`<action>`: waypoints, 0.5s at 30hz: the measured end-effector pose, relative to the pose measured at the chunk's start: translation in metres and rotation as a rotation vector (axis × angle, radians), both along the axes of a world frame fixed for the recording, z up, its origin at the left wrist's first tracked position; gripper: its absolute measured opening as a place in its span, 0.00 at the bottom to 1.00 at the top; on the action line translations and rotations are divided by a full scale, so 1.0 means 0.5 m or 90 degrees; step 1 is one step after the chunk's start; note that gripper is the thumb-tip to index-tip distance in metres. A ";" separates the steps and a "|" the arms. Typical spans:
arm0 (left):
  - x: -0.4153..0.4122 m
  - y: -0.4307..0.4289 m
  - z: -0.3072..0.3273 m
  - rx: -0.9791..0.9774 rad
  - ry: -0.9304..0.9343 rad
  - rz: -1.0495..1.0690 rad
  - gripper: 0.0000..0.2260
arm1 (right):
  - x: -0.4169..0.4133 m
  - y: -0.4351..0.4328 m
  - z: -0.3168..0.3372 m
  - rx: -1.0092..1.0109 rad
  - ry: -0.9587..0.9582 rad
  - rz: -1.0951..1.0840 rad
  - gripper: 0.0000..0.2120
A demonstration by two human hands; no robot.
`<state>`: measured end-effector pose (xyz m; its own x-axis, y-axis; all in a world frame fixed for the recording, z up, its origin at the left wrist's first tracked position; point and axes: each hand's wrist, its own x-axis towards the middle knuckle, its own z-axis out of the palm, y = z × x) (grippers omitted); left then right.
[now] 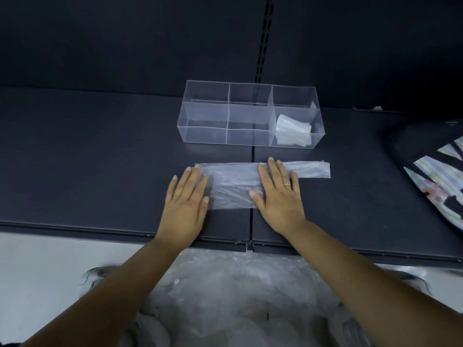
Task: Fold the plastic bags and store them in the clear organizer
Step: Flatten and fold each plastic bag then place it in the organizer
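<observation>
Pressing plastic bag [233, 186] flat under straight, spread fingers [193, 175] of left hand [186, 199] and right hand [279, 196], clear organizer [205, 136] just beyond fingertips, folded bags [292, 132] in its right end, bag pile [238, 284] behind wrists.

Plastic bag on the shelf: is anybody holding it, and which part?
Not gripped. The left hand presses flat on the plastic bag at its left end, and the right hand presses flat nearer its middle, fingers straight.
</observation>
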<state>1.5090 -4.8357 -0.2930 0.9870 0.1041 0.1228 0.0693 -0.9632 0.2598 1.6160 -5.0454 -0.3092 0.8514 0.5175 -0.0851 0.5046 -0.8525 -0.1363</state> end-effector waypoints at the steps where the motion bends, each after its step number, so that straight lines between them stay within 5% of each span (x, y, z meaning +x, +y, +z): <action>1: 0.012 -0.019 0.004 -0.024 -0.020 -0.010 0.24 | -0.009 0.010 0.004 0.028 -0.002 0.032 0.31; 6: 0.048 -0.086 -0.020 -0.026 0.101 -0.016 0.25 | -0.049 0.035 0.001 0.051 0.026 0.160 0.27; 15: -0.034 -0.025 -0.032 0.091 0.160 0.028 0.28 | -0.016 -0.122 0.014 0.033 0.015 -0.005 0.30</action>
<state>1.4918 -4.8481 -0.3089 0.9833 0.1462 -0.1086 0.1563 -0.9835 0.0915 1.6079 -5.1063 -0.3021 0.8537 0.5148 -0.0782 0.4939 -0.8481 -0.1916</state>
